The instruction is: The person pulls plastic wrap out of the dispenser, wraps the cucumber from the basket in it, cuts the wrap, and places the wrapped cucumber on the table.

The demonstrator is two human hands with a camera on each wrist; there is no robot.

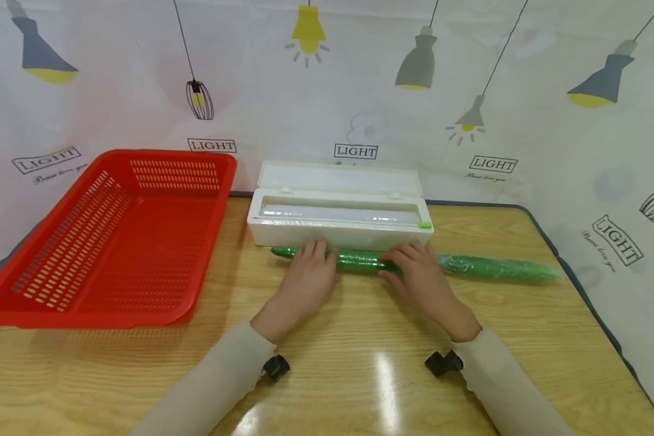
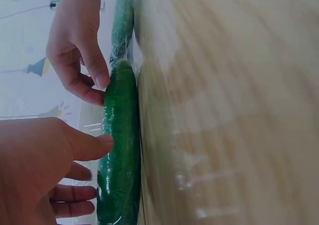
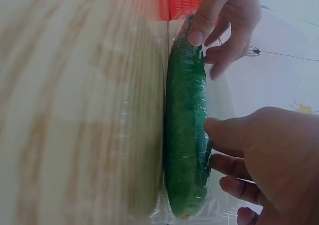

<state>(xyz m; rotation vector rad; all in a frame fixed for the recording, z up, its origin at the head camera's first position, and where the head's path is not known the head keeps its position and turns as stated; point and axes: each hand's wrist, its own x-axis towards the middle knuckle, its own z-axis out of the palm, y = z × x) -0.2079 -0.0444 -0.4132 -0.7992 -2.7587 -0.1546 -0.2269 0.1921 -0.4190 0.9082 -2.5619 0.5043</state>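
A green cucumber (image 1: 358, 260) in clear plastic wrap lies along the front of a white cling film dispenser (image 1: 340, 233). My left hand (image 1: 309, 272) holds it near its left end, thumb on the near side and fingers over the far side. Toward its right end my right hand (image 1: 416, 275) holds it the same way, with the thumb (image 3: 224, 133) against the wrap. Loose film shows at the cucumber's end in the right wrist view. A second wrapped cucumber (image 1: 498, 268) lies in line with it, just beyond my right hand.
The dispenser's lid (image 1: 340, 177) is raised, with a film roll (image 1: 340, 213) inside and a small green piece (image 1: 425, 224) at its right edge. A red perforated basket (image 1: 212, 242) stands at the left of the wooden table (image 1: 338, 375). A lamp-printed cloth (image 1: 283, 109) hangs behind.
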